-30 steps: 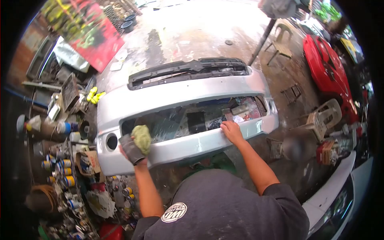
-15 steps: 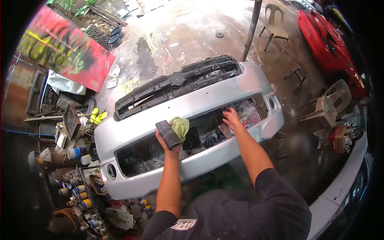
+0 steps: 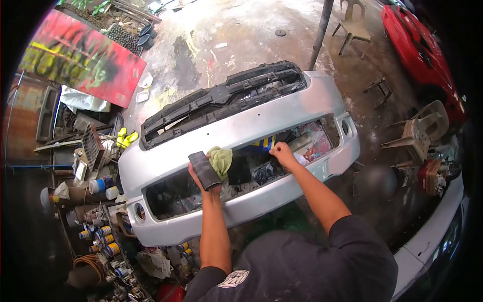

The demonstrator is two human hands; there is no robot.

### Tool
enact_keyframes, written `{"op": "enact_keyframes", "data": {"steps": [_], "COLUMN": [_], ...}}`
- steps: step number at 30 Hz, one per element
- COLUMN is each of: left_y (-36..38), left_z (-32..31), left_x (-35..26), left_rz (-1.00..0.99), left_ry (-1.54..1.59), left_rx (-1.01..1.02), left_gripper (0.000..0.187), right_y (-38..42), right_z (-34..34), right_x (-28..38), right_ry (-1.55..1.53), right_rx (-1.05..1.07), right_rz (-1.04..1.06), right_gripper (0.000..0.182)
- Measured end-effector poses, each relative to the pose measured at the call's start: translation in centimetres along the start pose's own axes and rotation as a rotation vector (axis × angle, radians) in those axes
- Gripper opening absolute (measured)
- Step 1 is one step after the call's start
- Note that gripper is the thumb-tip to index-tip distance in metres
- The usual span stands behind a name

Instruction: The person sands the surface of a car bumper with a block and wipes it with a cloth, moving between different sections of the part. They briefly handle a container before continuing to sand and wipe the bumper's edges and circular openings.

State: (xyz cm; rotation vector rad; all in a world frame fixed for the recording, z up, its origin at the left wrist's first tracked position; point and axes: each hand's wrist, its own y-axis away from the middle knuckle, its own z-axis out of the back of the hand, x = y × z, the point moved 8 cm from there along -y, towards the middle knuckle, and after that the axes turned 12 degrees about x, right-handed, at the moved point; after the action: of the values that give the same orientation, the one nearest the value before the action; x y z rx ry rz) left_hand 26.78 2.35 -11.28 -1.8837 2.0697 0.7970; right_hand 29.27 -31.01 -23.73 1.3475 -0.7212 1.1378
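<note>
A light grey car bumper (image 3: pixel 171 160) lies across the middle, with a black grille (image 3: pixel 221 98) along its far edge. My left hand (image 3: pixel 202 176) holds a dark rectangular block (image 3: pixel 204 170) and a light green cloth (image 3: pixel 220 160) above the bumper's wide opening. Over the right part of that opening, my right hand (image 3: pixel 283 153) has its fingers pinched at the edge of a blue and yellow item (image 3: pixel 264 144). What exactly the fingertips grip is too small to make out.
Beyond the bumper stands a metal post (image 3: pixel 320 38). Plastic chairs (image 3: pixel 420 133) and a red car (image 3: pixel 422 55) are at the right. Paint cans (image 3: pixel 111 248) and clutter fill the lower left, below a paint-stained red panel (image 3: pixel 90 60).
My right hand has moved slightly left and closed into a pinch, and the blue and yellow item now shows beside it. My left hand still holds the block and cloth.
</note>
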Motion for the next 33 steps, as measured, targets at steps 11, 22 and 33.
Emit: {"op": "enact_keyframes", "data": {"steps": [11, 22, 33], "left_y": [0.1, 0.2, -0.6], "left_z": [-1.1, -1.4, -0.4], "left_x": [0.0, -0.3, 0.1], "left_rz": [-0.001, 0.005, 0.071], "left_ry": [-0.028, -0.061, 0.026], "left_rx": [-0.045, -0.062, -0.006], "left_gripper": [0.076, 0.077, 0.079], "right_y": [1.0, 5.2, 5.7], "right_z": [-0.9, 1.7, -7.1], "right_x": [2.2, 2.8, 3.5], "right_ry": [0.208, -0.464, 0.671], "right_rx": [-0.028, 0.462, 0.974], "right_rz": [0.194, -0.110, 0.013], "right_gripper": [0.022, 0.019, 0.033]}}
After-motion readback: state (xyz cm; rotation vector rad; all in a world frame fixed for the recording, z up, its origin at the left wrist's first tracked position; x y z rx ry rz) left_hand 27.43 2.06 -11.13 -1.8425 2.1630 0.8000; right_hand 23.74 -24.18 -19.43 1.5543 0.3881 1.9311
